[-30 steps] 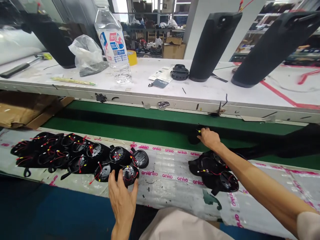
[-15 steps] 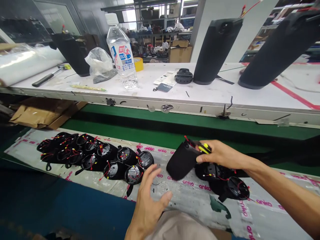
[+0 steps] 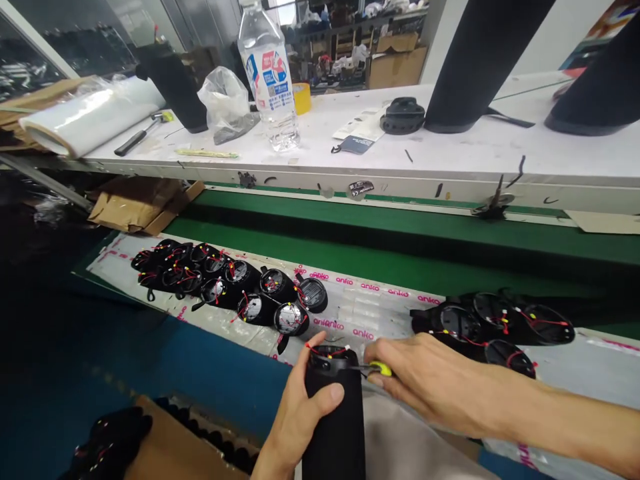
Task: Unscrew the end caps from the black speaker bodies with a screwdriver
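- Moved since the earlier frame, head view: a black casing (image 3: 333, 433) is now standing upright before the lap (image 3: 405, 440); the left hand (image 3: 300, 420) is clasping it, fingers spread around its upper part.
- Right hand (image 3: 435, 377): its fingers are pinching a yellow-handled tool (image 3: 381, 367) beside the casing's rim, the left now giving support.
- Wired casings (image 3: 313, 293) are lying on the counter (image 3: 370, 308).
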